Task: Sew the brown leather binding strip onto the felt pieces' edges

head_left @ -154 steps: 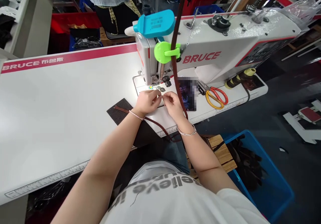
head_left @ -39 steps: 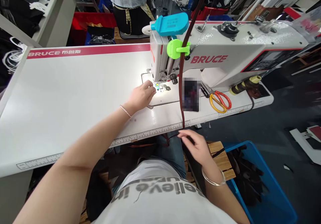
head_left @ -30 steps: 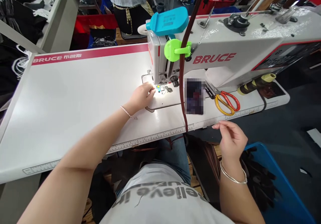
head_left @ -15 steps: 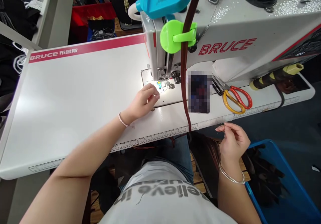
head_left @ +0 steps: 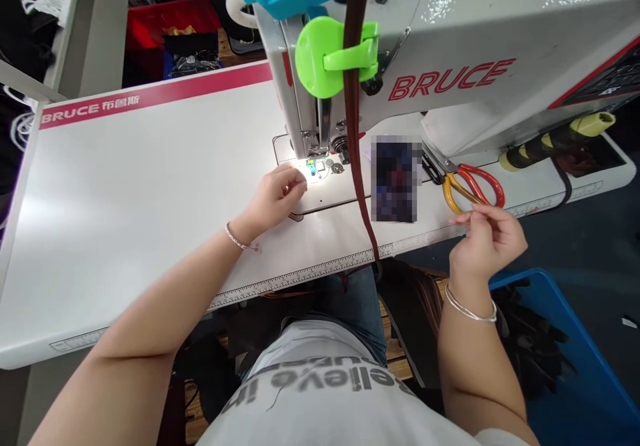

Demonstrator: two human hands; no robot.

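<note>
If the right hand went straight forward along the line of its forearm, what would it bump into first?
Probably the scissors, whose red and yellow handles lie just ahead of the right hand. Its height is unclear, so it might pass over them.

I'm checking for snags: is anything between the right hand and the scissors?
Nothing visible is. The right hand appears right beside the scissors; whether they touch, I cannot tell.
</note>
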